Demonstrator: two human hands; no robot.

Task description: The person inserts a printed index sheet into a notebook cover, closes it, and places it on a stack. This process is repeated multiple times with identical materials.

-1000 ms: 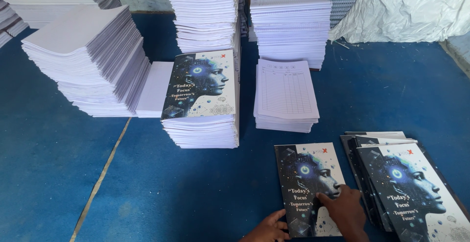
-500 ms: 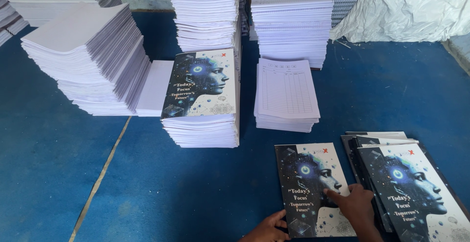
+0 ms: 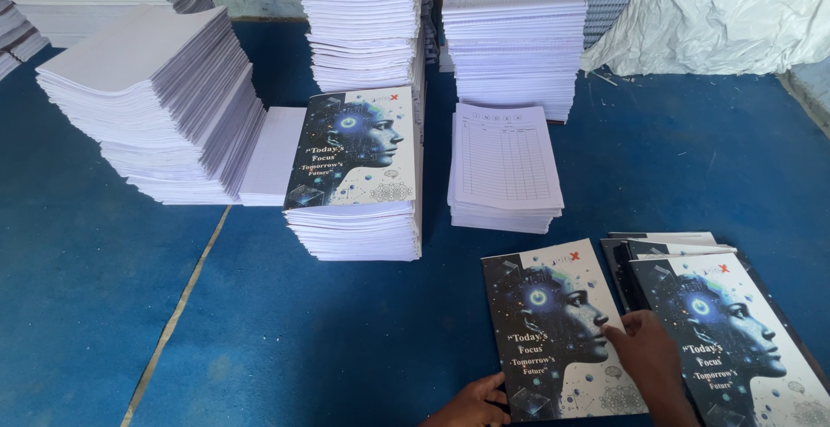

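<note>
A printed cover sheet with a dark blue side-face design lies flat on the blue floor at bottom centre. My left hand touches its lower left corner. My right hand rests on its right edge, fingers spread, next to a fanned pile of the same covers at the bottom right. Neither hand has lifted anything.
A pile of white pages topped by one cover stands at centre. A low pile of ruled table sheets lies to its right. Tall stacks of white paper fill the left and back. A white tarpaulin sits at top right.
My right hand has slid rightward across the single cover toward its right edge. My left hand stays at the lower left corner.
</note>
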